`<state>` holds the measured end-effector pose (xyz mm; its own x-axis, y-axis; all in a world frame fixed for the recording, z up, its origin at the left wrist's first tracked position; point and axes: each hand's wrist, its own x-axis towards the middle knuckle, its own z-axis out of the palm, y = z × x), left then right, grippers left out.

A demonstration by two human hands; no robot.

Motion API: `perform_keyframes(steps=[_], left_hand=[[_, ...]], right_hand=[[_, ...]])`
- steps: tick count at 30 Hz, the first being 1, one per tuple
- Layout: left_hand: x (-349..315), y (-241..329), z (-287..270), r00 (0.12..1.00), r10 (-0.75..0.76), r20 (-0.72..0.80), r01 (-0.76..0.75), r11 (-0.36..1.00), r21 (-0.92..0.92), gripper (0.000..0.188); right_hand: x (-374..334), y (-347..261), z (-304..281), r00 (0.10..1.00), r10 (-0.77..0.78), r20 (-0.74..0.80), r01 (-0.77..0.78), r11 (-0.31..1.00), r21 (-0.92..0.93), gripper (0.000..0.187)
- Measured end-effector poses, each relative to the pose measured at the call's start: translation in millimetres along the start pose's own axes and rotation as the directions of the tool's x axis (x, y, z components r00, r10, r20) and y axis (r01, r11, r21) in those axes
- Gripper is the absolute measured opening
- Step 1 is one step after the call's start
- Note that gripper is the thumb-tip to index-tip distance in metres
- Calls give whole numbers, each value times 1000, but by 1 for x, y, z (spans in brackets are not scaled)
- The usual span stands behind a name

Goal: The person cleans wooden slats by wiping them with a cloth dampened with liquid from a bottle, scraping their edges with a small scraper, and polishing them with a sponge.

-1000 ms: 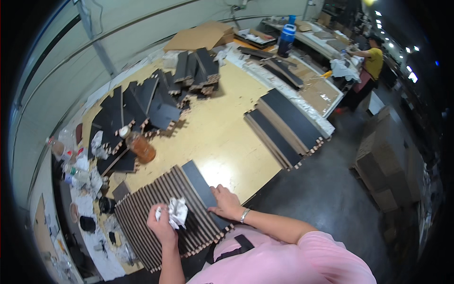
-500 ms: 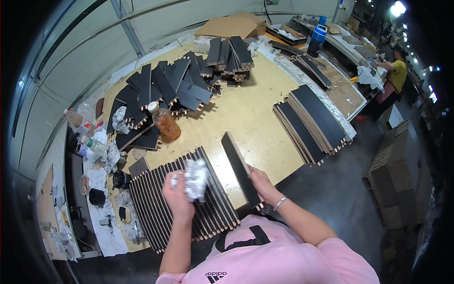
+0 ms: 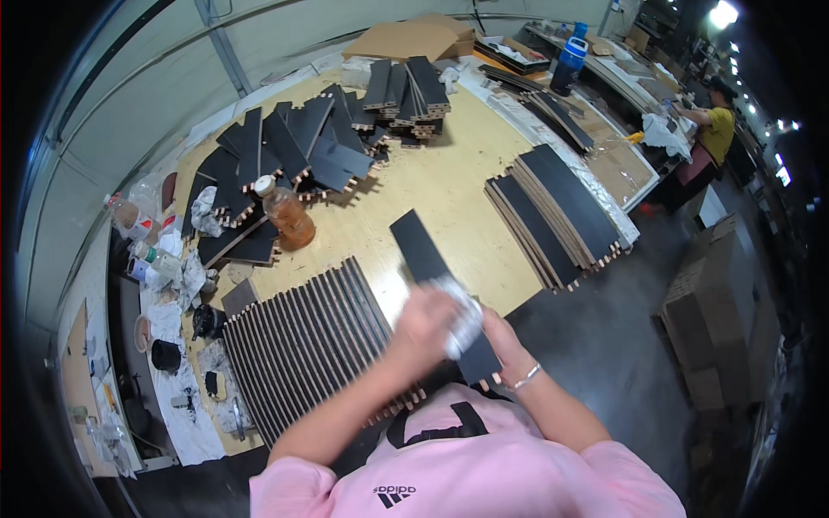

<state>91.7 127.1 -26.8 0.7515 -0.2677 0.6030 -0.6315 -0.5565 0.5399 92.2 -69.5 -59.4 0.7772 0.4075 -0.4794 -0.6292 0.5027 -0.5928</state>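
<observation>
My right hand (image 3: 508, 344) grips the side of a black wooden board (image 3: 418, 246) near its lower end. The board is held out in front of me, its broad black face turned up and small pale pegs at the near end. Across that face my left hand (image 3: 423, 321) presses a crumpled white cloth (image 3: 464, 321); the hand is blurred by motion, with its fingers closed on the cloth. Beside it on the left, a row of boards (image 3: 302, 341) stands on edge, packed close together with pegs showing at the ends.
A loose pile of black boards (image 3: 289, 142) lies at the back left, near a bottle of orange-brown liquid (image 3: 289, 216). Flat stacks of boards (image 3: 566, 207) lie at the right. Black cups (image 3: 165, 355) stand at far left. A co-worker (image 3: 715, 129) stands at far right.
My left hand has moved right with the cloth, from above the row onto the board. The board has turned so that its black face shows more fully.
</observation>
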Motion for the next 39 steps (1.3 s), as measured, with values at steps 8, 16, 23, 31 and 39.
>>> perform_keyframes(steps=[8,16,23,31,39], left_hand=[[59,-48,-22,974,-120,-190,132,990,52,29],[-67,39,-3,963,123,240,-59,964,-258,28],[16,16,-54,963,-223,-150,207,972,-115,26],[-64,-31,-115,935,-296,-197,347,882,319,41],[-258,-65,-264,459,-493,-739,828,539,155,25]], right_hand=[[-21,-20,25,985,3,174,20,991,-129,55],[-1,-57,-16,974,-210,89,212,977,-9,65],[1,-52,3,952,-231,202,219,973,77,63],[19,-25,6,949,-156,272,150,988,43,70],[33,13,41,905,-199,375,158,978,138,71]])
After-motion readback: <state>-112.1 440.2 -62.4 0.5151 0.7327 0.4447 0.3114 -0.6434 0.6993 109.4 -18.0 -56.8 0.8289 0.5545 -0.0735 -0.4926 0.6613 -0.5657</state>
